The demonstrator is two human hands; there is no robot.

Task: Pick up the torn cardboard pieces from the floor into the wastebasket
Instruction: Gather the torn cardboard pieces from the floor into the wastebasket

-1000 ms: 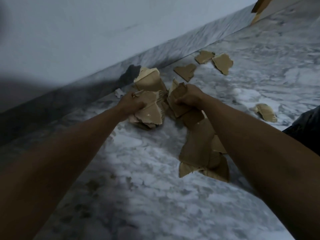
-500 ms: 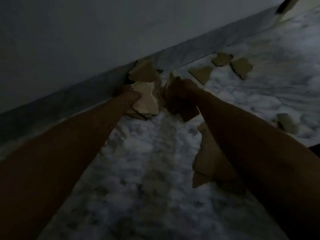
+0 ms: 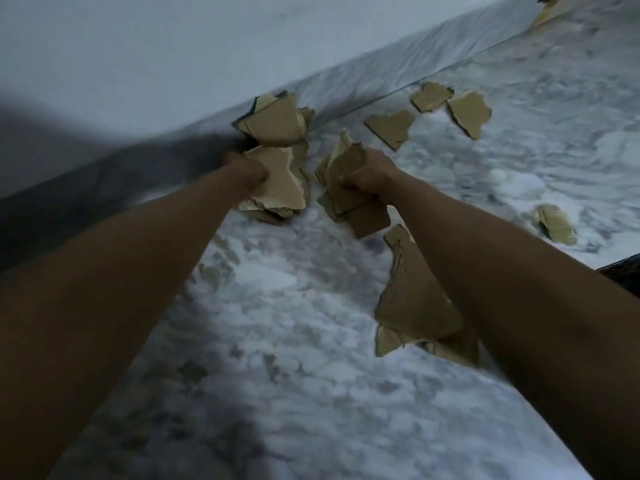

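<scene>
My left hand (image 3: 247, 172) grips a bundle of torn brown cardboard pieces (image 3: 277, 183) held above the marble floor near the wall. My right hand (image 3: 369, 176) is closed on a second bunch of cardboard pieces (image 3: 349, 199). More torn pieces lie on the floor: a large pile (image 3: 415, 306) under my right forearm, three pieces (image 3: 391, 128) farther out by the wall, and a small crumpled one (image 3: 554, 223) at the right. No wastebasket is in view.
The white-grey marble floor (image 3: 294, 358) runs up to a marble skirting (image 3: 363, 81) below a pale wall. A brown object (image 3: 543, 12) sits at the top right corner. Dark fabric (image 3: 623, 268) shows at the right edge.
Both hands have lifted their cardboard bundles off the floor and moved a little apart. The view shifted, dimmed half a second ago and brightened again.
</scene>
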